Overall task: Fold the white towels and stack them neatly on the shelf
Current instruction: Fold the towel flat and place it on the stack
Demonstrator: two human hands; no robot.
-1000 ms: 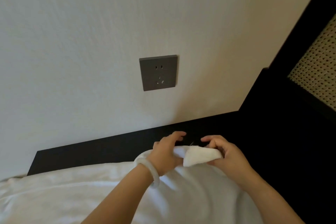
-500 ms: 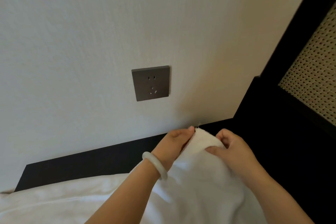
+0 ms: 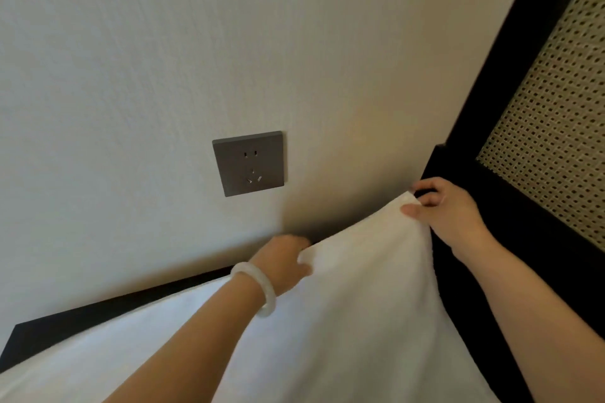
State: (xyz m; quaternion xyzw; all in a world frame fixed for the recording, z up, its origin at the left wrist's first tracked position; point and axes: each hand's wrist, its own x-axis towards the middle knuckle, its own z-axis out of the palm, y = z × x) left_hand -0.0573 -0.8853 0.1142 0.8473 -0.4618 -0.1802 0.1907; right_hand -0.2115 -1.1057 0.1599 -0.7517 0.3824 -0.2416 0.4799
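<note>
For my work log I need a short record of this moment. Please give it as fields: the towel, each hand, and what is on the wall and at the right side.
towel: white, lies over a dark surface, far edge lifted
left hand: grips the towel's far edge; pale bangle on the wrist
right hand: pinches the towel's corner, higher up, next to the dark frame
wall: grey socket above the hands
right side: dark frame with a woven panel
</note>
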